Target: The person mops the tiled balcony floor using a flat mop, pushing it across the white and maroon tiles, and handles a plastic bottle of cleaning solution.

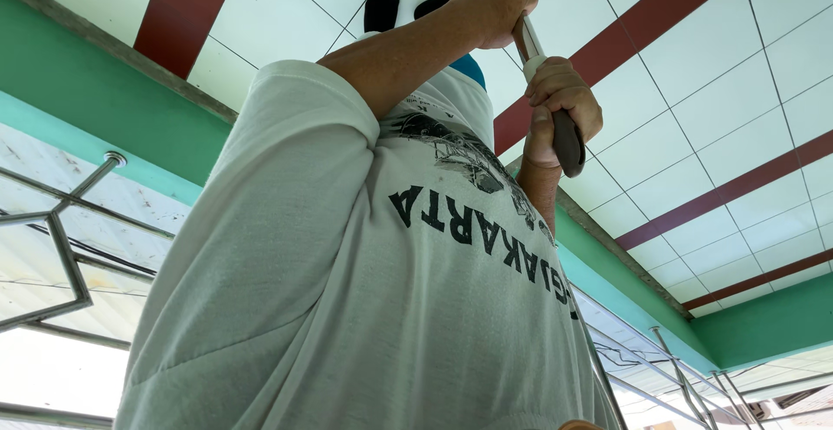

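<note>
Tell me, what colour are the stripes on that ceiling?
Dark red stripes run across the white panelled ceiling, seen in the head view.

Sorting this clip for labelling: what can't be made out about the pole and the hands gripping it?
- Pole, head view: its top end is cut off by the upper frame edge, so what it carries cannot be told.
- Upper hand and lower hand: they wrap the pole and hide the shaft beneath.
- Dark shapes above the shirt: partly hidden by the forearm, unidentifiable.

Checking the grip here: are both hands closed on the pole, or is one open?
Closed: the upper hand and lower hand each wrap fingers around the pole.
</note>
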